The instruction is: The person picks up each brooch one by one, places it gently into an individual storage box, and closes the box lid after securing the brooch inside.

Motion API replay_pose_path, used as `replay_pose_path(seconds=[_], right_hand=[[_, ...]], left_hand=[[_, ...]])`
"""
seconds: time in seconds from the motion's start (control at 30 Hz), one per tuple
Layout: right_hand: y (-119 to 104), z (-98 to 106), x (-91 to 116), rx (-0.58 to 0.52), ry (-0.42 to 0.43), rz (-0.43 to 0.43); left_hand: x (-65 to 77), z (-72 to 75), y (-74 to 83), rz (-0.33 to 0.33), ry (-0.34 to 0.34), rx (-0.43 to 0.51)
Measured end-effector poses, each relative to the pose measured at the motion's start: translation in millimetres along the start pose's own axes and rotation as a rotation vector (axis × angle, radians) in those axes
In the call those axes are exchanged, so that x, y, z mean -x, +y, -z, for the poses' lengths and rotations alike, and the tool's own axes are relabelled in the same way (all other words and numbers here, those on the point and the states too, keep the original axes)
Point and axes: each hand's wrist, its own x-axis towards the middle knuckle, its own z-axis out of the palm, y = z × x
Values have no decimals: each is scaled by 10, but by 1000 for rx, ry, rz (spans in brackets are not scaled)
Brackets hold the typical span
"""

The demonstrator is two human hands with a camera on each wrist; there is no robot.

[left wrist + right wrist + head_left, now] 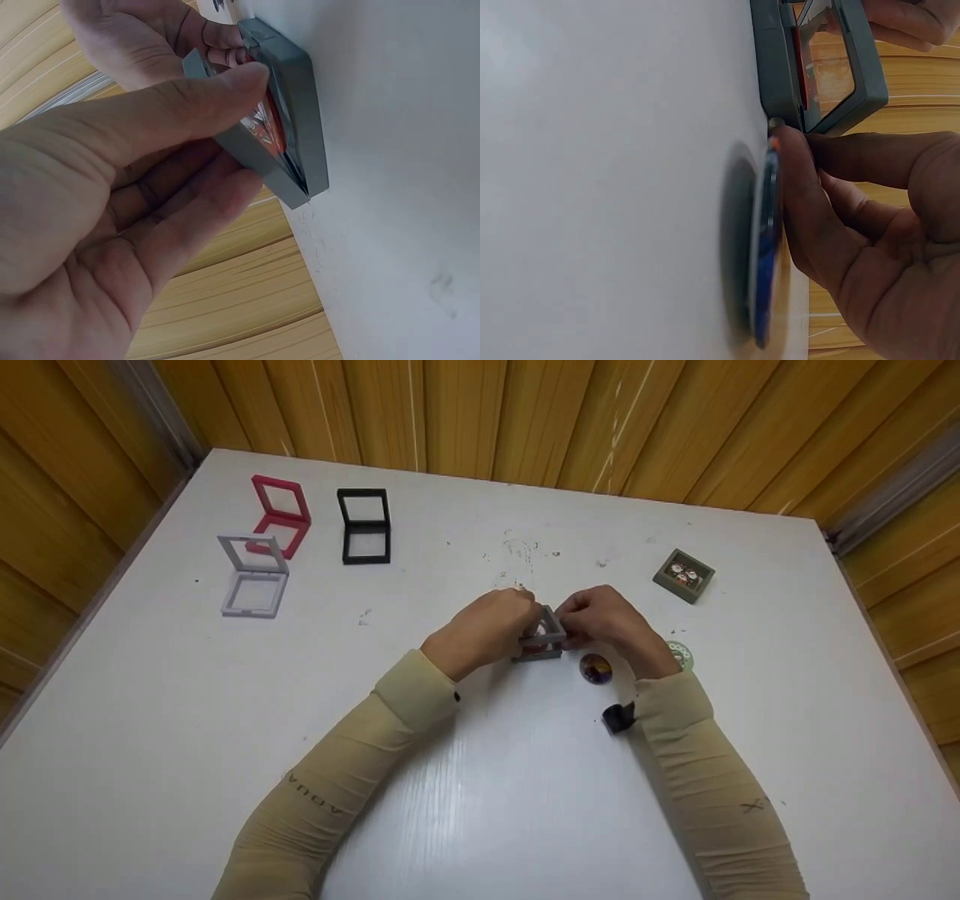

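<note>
My left hand pinches the half-raised lid of a grey hinged display frame, its thumb across the lid's opening in the left wrist view. Inside the frame, between its two halves, lies a red printed disc, partly hidden by the thumb and the lid. My right hand holds the frame's opposite corner at the tabletop, thumb and forefinger close together there in the right wrist view. A round, dark picture badge lies beside the right hand. Its rim shows edge-on in the right wrist view.
Red, black and white display frames stand opened at the back left. An olive frame with a picture inside lies at the right. A green disc shows partly behind the right wrist. Wooden panelling borders the white table.
</note>
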Motion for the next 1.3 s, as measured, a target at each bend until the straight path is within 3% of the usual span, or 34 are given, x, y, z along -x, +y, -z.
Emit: replay_pose_path(seconds=[0.2, 0.27, 0.33, 0.47, 0.57, 0.7, 0.83, 0.97, 1.3], right_hand=[[-5, 14, 11, 8, 2, 14], [-3, 16, 11, 8, 0, 17], [-5, 14, 13, 7, -3, 13], [-11, 8, 13, 7, -9, 3], [-9, 6, 13, 6, -9, -1], [1, 4, 12, 12, -2, 4], [3, 4, 14, 13, 3, 7], [1, 4, 18, 9, 5, 5], [-13, -3, 23, -5, 0, 7]], left_hand=[[9, 39, -27, -2, 2, 57], [9, 63, -43, 30, 28, 107], [6, 88, -66, 104, 77, 168], [26, 117, -155, 328, 157, 288], [54, 84, -267, 467, 113, 370], [76, 37, -377, 564, -2, 516], [74, 22, -387, 608, -65, 652], [64, 1, -376, 641, -77, 715], [28, -42, -347, 683, -83, 730]])
